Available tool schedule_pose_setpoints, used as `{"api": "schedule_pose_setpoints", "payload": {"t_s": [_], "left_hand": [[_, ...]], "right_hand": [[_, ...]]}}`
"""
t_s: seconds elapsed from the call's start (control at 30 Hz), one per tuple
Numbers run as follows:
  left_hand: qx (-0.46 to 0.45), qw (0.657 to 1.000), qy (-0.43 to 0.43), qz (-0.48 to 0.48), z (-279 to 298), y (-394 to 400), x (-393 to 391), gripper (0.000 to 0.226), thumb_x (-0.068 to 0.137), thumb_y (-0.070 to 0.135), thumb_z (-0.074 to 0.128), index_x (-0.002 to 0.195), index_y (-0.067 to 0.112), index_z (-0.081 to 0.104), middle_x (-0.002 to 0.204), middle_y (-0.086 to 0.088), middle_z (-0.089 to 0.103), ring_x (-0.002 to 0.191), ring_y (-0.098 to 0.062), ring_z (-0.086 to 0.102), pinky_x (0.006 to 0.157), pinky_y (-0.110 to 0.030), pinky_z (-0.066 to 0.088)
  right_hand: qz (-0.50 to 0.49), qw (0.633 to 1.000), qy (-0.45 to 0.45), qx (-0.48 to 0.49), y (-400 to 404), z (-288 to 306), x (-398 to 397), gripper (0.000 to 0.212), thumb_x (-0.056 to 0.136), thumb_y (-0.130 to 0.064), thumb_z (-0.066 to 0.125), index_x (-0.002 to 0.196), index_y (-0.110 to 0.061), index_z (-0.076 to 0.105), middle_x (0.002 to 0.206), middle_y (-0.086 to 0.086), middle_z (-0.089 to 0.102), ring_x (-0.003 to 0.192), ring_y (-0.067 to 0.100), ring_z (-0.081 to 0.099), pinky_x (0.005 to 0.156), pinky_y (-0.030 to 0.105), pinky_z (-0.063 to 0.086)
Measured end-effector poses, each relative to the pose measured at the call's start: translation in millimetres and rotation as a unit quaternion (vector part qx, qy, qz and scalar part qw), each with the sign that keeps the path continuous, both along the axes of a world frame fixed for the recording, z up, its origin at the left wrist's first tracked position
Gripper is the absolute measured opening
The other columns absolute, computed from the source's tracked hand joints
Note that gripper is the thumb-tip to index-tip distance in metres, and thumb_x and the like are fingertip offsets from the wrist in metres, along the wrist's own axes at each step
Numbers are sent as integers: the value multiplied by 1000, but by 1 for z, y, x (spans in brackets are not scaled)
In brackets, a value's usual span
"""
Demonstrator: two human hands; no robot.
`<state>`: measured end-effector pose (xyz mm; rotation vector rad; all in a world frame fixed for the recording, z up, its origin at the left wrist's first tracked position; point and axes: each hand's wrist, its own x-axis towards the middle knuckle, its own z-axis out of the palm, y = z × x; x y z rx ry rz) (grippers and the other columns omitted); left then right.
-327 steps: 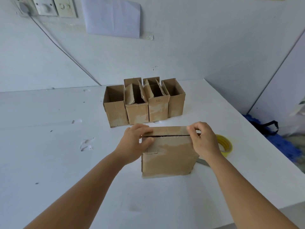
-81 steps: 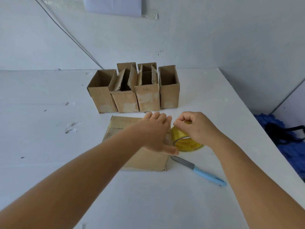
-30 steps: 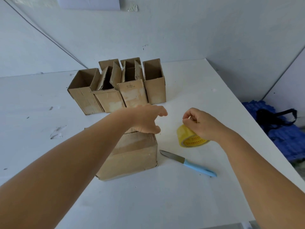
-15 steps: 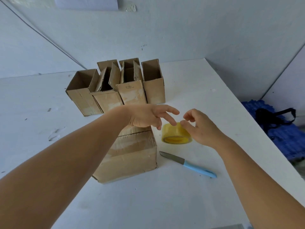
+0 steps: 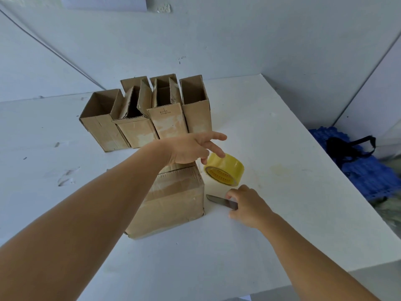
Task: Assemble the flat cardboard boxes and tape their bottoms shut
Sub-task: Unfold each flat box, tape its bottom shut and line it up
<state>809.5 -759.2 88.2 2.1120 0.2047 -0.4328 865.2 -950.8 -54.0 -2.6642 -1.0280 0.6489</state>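
Change: since half a second ago the right hand has dropped from the tape roll to the knife, and the roll has tipped onto its edge.
Table: white table carries everything, against a white wall.
Finished boxes: four cardboard boxes stand upright in a row at the back, tops open; their bottoms are hidden, so taping there is only presumed.
Current box: the box being taped stands near the front, just left of the knife, closed flaps uppermost with clear tape seemingly across them.
Left hand: left hand hovers over the box's far end, fingers spread, one fingertip touching the yellow roll.
Right hand: fingers curl round the knife where blade meets handle; the handle is covered.
Progress: judged late in this box: tape looks laid, cutting it free likely remains. No flat boxes are visible.
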Motion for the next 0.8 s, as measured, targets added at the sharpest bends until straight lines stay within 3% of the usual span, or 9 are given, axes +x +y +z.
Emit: {"api": "schedule_pose_setpoints", "payload": {"t_s": [0.13,0.2,0.27,0.33,0.43,0.53,0.6,0.73,0.8], "left_hand": [[8,1000,-9,3,-2,0,-1,67,90,-11,37,146,24,28,120,3,63,71,-7,54,106,-29,32],[11,1000,-6,11,-1,0,0,68,90,-11,37,147,24,28,120,2,64,68,-4,54,103,-26,31],[14,1000,-5,13,-1,-1,0,68,90,-12,37,147,23,28,120,1,63,69,-5,54,98,-25,33],[17,1000,-4,15,-1,-1,0,65,92,-9,40,147,23,28,120,2,63,72,-8,53,91,-24,37],[42,999,-13,13,-3,1,1,62,95,-1,45,147,27,28,116,9,64,77,-9,56,86,-24,42],[52,999,-18,5,-5,2,1,63,94,0,49,147,27,28,114,11,64,81,-10,58,82,-23,45],[52,999,-14,4,-4,1,2,65,94,-1,49,148,27,26,115,9,64,80,-7,58,76,-20,46],[58,998,-12,-1,-4,1,3,70,93,-3,49,150,28,22,119,10,62,85,-6,58,77,-17,48],[65,998,-12,-2,-3,1,3,71,92,-3,49,150,29,21,120,12,61,79,-2,57,74,-14,47]], "right_hand": [[12,999,-45,16,-1,-4,0,28,91,-14,48,114,-19,62,112,6,54,99,26,56,79,30,46],[13,998,-63,14,-3,1,0,20,88,-8,43,91,-14,62,92,6,56,83,25,53,65,29,39],[3,998,-48,48,-7,10,-1,17,88,-9,41,75,-10,52,75,5,50,72,23,47,58,30,31],[3,997,-4,83,-14,27,-3,20,91,-15,42,78,-8,57,70,1,52,65,17,46,56,28,33],[-9,988,48,145,-25,60,-5,19,91,-21,49,75,-22,60,66,-6,58,60,10,53,54,20,38],[-45,973,33,222,-30,88,-9,16,91,-21,52,90,-33,64,68,-6,60,59,6,56,54,14,41],[-39,969,-59,237,-27,99,-13,31,94,-20,48,115,-38,61,76,-3,53,66,10,53,61,21,45],[-20,967,-214,140,-13,116,-21,44,99,-21,39,135,-44,44,75,-5,33,61,13,42,51,19,31],[-10,963,-250,101,-5,119,-25,44,99,-19,39,133,-45,42,79,-2,34,64,16,46,54,22,38]]}}
